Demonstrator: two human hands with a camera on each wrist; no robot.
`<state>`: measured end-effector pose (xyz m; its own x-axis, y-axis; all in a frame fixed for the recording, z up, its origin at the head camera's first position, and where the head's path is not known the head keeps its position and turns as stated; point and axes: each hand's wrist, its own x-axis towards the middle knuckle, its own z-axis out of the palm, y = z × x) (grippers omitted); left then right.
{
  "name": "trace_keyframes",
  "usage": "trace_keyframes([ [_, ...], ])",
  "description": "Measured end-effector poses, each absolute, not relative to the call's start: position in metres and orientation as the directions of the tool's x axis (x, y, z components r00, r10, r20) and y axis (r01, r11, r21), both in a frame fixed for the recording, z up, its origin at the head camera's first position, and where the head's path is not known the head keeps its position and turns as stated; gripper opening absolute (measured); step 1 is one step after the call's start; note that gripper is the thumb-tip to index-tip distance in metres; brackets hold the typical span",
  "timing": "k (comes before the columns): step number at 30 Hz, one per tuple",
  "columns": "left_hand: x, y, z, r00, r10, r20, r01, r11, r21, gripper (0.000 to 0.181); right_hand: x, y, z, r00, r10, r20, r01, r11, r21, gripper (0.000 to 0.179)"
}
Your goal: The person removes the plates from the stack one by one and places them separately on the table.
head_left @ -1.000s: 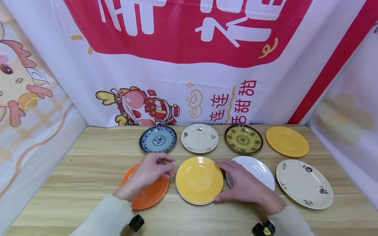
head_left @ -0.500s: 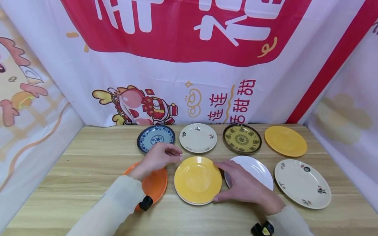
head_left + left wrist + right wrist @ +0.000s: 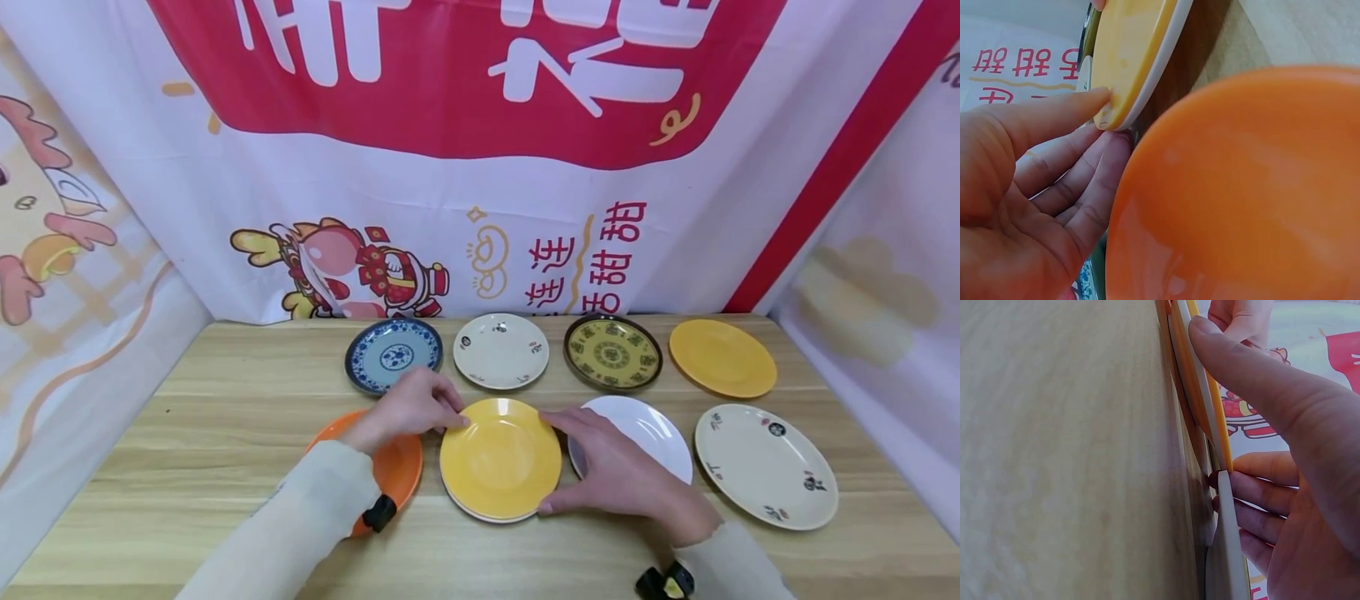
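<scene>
A small yellow plate [image 3: 501, 458] lies in the middle of the table in the head view. A white rim [image 3: 1159, 65] shows under it, apparently a second plate beneath. My left hand [image 3: 416, 402] pinches its upper left edge; in the left wrist view the thumb [image 3: 1054, 115] lies on top and fingertips sit beneath the rim. My right hand [image 3: 618, 467] grips the right edge between thumb [image 3: 1241, 362] and fingers, and its forearm side passes over the white plate [image 3: 660, 437]. The left forearm crosses over the orange plate [image 3: 397, 471], hiding part of it.
Along the back stand a blue patterned plate [image 3: 393, 357], a white plate with small prints [image 3: 501, 352], an olive plate [image 3: 613, 354] and a yellow plate [image 3: 723, 358]. A larger oval cream plate [image 3: 765, 467] lies at right. Printed cloth [image 3: 450, 200] walls the wooden table [image 3: 480, 567].
My left hand has moved right from over the orange plate, reached the yellow plate's upper left edge and now pinches it. The right hand stays at the right edge.
</scene>
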<state>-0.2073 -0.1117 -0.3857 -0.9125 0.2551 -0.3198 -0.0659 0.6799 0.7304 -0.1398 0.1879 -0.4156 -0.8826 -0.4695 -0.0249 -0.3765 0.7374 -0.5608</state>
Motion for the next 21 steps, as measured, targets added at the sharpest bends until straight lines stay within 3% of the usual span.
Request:
trace_keyframes([
  [11,-0.2091,-0.1108,-0.3882,-0.905,0.203,-0.375,-0.163,0.65,0.743,0.011,-0.1396,0.1876,-0.4163,-0.882,-0.471,-0.018,-0.382,0.737,-0.557,0.114],
  [21,-0.2083,-0.1084,-0.3857,-0.925,0.141,-0.352,-0.183,0.647,0.74,0.01,-0.1399,0.1872,-0.4162,-0.882,-0.471,-0.012,-0.39,0.745,-0.541,0.113],
])
